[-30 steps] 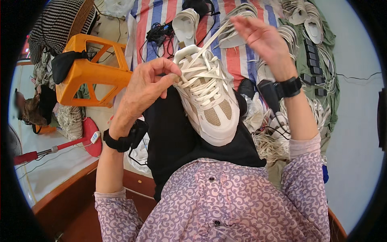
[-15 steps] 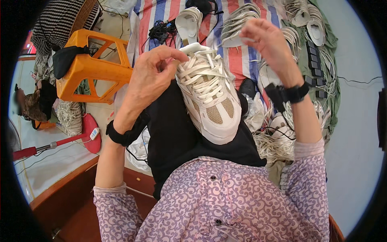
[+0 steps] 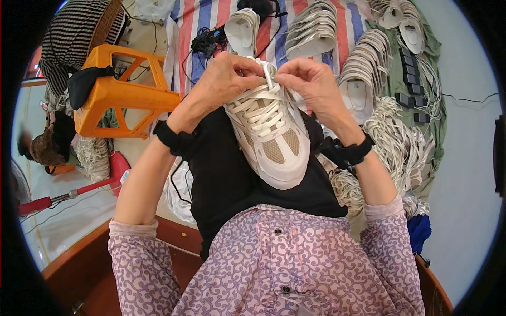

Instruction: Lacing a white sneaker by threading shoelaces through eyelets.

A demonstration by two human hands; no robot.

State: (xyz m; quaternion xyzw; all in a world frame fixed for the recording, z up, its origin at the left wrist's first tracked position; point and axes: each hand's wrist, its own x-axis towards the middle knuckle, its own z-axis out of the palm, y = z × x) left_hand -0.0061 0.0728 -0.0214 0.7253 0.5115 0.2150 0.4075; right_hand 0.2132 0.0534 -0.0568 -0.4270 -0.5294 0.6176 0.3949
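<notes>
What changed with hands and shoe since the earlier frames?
Right hand moved down and left to the heel end of the shoe; left hand shifted up and right. Whether either grips the laces is unclear. Shoe stayed on the black-clad lap; orange stool unmoved.

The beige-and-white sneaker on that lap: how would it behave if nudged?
The sneaker would likely rock, being propped on black-trousered thighs. Its tan mesh panels might flex under pressure, and the thin, flat laces should feel floppy.

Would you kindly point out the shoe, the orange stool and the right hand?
Shoe [image 3: 268,122]: head view, on its laced middle.
Orange stool [image 3: 128,96]: head view, on its side, between openings.
Right hand [image 3: 318,90]: head view, on its back.
</notes>
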